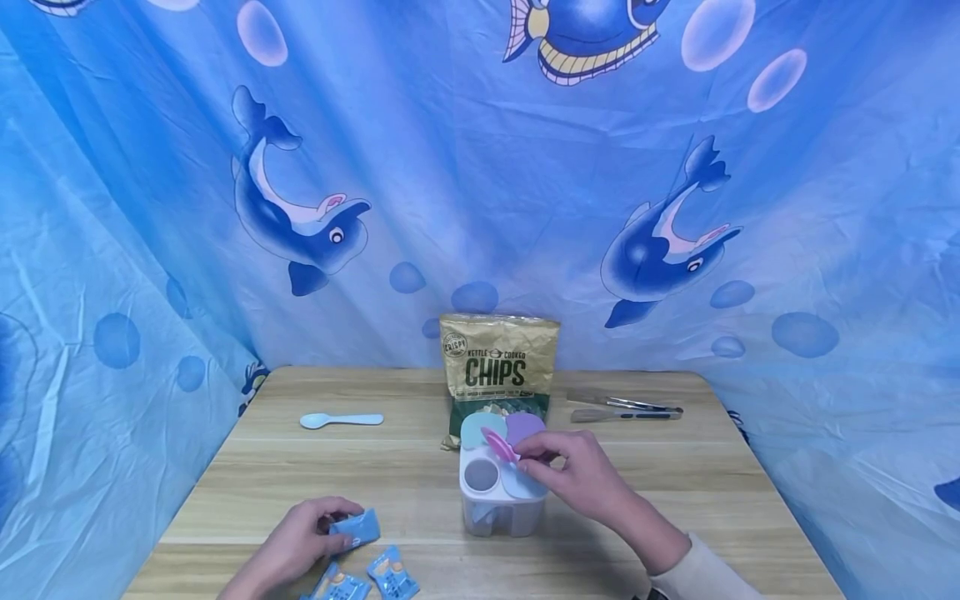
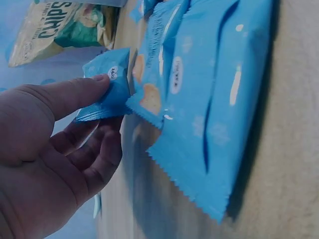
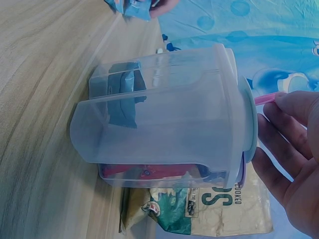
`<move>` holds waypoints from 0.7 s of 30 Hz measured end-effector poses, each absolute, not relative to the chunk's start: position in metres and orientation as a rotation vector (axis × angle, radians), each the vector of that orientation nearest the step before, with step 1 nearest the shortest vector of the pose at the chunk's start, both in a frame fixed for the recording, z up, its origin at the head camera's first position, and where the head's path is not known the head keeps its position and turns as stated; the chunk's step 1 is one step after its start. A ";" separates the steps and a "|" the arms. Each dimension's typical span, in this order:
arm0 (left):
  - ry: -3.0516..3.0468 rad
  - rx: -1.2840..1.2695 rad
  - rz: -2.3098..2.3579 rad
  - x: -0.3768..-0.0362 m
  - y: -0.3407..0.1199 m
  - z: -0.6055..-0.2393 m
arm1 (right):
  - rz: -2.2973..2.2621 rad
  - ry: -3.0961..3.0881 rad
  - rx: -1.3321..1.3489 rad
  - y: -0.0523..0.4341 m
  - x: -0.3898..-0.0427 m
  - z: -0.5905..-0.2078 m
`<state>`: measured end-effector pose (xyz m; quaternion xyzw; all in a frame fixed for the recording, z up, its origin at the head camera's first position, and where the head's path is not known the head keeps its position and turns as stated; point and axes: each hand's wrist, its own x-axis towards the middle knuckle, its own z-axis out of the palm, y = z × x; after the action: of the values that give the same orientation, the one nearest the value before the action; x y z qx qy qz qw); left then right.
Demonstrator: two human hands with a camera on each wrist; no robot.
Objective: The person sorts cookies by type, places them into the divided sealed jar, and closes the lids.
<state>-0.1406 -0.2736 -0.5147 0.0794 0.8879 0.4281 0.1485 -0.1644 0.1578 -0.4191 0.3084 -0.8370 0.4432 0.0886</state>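
My left hand (image 1: 300, 535) pinches a small blue snack packet (image 1: 360, 528) between thumb and fingers, just above the table. Below it lie more blue packets (image 2: 209, 104), printed with a cookie picture. In the middle stands a translucent container (image 1: 501, 517) with several rounded coloured lids. My right hand (image 1: 581, 471) holds the pink lid (image 1: 498, 445) tilted up, and the round opening (image 1: 482, 475) under it shows. Through the wall in the right wrist view, a blue packet (image 3: 124, 94) and something red (image 3: 149, 171) are visible inside.
A bag of chips (image 1: 498, 367) stands upright behind the container. A light blue spoon (image 1: 341, 420) lies at the back left of the wooden table (image 1: 255, 467), and tongs (image 1: 626, 412) lie at the back right. A blue printed curtain hangs around the table.
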 end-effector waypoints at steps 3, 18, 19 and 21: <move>2.597 0.209 1.263 -0.142 -0.273 -0.511 | 1.319 -2.488 0.919 0.158 -0.164 -0.419; 2.749 0.087 1.448 -0.148 -0.249 -0.473 | 1.313 -2.492 0.902 0.158 -0.164 -0.420; 2.754 0.085 1.461 -0.148 -0.246 -0.469 | 1.313 -2.491 0.902 0.159 -0.164 -0.420; 2.764 0.087 1.484 -0.148 -0.239 -0.460 | 1.314 -2.484 0.906 0.159 -0.164 -0.420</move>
<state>-0.1479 -0.2387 -0.4602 0.0278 0.8807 0.4729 0.0015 -0.1643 0.1589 -0.4205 0.3055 -0.8376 0.4431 0.0941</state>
